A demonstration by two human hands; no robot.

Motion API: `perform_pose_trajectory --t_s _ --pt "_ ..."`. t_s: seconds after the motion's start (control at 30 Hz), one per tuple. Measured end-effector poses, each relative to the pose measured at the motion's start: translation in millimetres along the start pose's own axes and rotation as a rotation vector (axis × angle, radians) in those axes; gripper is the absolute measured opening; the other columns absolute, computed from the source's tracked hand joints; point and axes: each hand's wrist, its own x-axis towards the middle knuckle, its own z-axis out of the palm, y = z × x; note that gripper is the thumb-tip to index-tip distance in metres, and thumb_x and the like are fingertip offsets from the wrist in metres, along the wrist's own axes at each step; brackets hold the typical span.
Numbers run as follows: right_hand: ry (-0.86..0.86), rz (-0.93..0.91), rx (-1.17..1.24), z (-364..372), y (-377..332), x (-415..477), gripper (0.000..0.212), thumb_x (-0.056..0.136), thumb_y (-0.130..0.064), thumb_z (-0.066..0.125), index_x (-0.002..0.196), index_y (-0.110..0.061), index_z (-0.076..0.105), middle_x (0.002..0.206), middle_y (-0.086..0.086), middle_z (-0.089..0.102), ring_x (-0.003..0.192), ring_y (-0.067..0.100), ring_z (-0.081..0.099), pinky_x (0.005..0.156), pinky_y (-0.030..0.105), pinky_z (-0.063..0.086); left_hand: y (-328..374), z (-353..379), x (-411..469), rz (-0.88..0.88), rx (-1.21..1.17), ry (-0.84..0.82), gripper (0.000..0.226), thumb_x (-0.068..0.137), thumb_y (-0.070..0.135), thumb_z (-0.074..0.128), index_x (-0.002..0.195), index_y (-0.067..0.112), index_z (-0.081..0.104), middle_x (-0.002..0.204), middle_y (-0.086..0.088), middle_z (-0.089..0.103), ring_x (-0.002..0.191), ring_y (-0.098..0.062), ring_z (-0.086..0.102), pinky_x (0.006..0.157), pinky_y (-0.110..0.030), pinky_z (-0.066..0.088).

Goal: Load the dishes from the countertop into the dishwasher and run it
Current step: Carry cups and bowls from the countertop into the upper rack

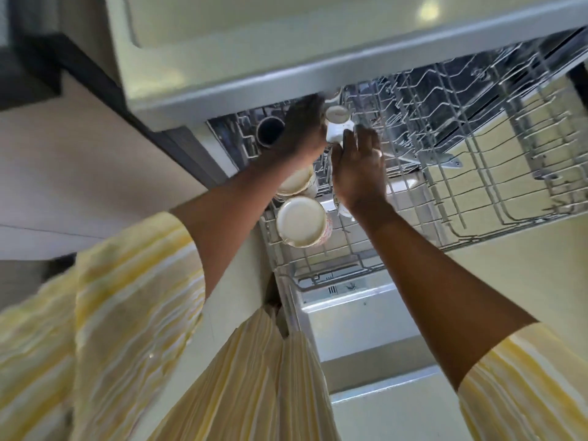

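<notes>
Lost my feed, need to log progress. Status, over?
Left hand at white cup, grip hidden. Right hand touches it, fingers straight. Cup upside down in upper rack. Path clear.

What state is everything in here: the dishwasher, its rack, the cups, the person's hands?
Dishwasher door: open, folded down.
Upper rack: pulled out, with cups along its left side.
White cup: upside down, between both hands.
Patterned cup: upside down in the rack.
Left hand: against the white cup, grip too blurred to tell.
Right hand: fingers fairly straight, touching the white cup.
</notes>
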Motion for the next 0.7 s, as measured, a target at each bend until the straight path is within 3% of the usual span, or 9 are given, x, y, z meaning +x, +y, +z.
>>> perform_pose_trajectory --t_s 0.13,0.23,0.33,0.43,0.5,0.57,0.63,0.7 --pt "-0.101 -0.01 0.031 -23 -32 -44 0.051 0.092 -0.025 0.03 0.126 0.007 0.051 0.134 0.029 0.046 0.129 0.045 0.039 0.099 0.053 0.039 5 -14 -64 -0.026 -0.02 0.081 0.05 0.093 0.0 0.043 0.141 -0.004 0.03 0.146 -0.024 0.033 0.134 -0.032 0.033 0.112 -0.035 0.023" --pt "-0.191 -0.022 0.071 -41 -62 -70 0.047 0.093 -0.019 0.034 0.127 0.009 0.048 0.136 0.03 0.044 0.13 0.043 0.038 0.101 0.052 0.039 -1 -29 -102 -0.176 -0.035 0.022 0.052 0.097 0.01 0.039 0.145 0.002 0.022 0.151 -0.019 0.024 0.139 -0.03 0.024 0.112 -0.03 0.016" --pt "-0.254 -0.09 0.037 -55 -93 -94 0.047 0.086 -0.013 0.032 0.121 0.012 0.053 0.125 0.031 0.054 0.119 0.043 0.051 0.092 0.052 0.047 -8 -47 -145 -0.182 -0.056 0.083 0.045 0.092 0.011 0.041 0.132 -0.009 0.042 0.13 -0.029 0.048 0.119 -0.041 0.048 0.103 -0.036 0.036" --pt "-0.318 -0.23 -0.021 -69 -127 -111 0.05 0.091 -0.014 0.026 0.132 0.008 0.044 0.137 0.028 0.044 0.13 0.039 0.04 0.106 0.047 0.034 -18 -78 -178 -0.306 -0.152 0.127 0.041 0.083 0.012 0.049 0.114 -0.014 0.055 0.104 -0.032 0.061 0.094 -0.047 0.06 0.086 -0.043 0.051" --pt "-0.331 -0.319 -0.078 -77 -148 -119 0.052 0.094 -0.019 0.02 0.133 0.004 0.044 0.139 0.025 0.043 0.133 0.036 0.037 0.112 0.041 0.026 -14 -110 -201 -0.376 -0.213 0.152 0.043 0.092 0.021 0.038 0.119 -0.01 0.053 0.114 -0.026 0.058 0.105 -0.039 0.055 0.096 -0.032 0.043" --pt "-0.294 -0.399 -0.094 -86 -173 -122 0.046 0.095 -0.018 0.032 0.131 0.006 0.047 0.136 0.025 0.046 0.13 0.035 0.042 0.109 0.041 0.031 -21 -131 -225 -0.421 -0.208 0.191 0.047 0.099 0.024 0.032 0.137 -0.003 0.036 0.141 -0.019 0.038 0.131 -0.029 0.034 0.107 -0.022 0.02" --pt "-0.267 -0.501 -0.108 -100 -202 -123 0.045 0.092 -0.016 0.035 0.126 0.007 0.052 0.131 0.025 0.051 0.124 0.036 0.049 0.103 0.042 0.039 -35 -147 -242 -0.487 -0.208 0.203 0.053 0.101 0.029 0.028 0.147 0.006 0.017 0.155 -0.01 0.013 0.143 -0.021 0.01 0.114 -0.025 0.006" --pt "-0.26 -0.602 -0.124 -111 -232 -121 0.048 0.09 -0.018 0.03 0.119 0.008 0.057 0.124 0.025 0.057 0.117 0.035 0.055 0.097 0.042 0.044 -48 -167 -252 -0.533 -0.226 0.244 0.054 0.102 0.027 0.03 0.149 0.01 0.011 0.157 -0.006 0.005 0.145 -0.02 0.003 0.116 -0.028 0.005"
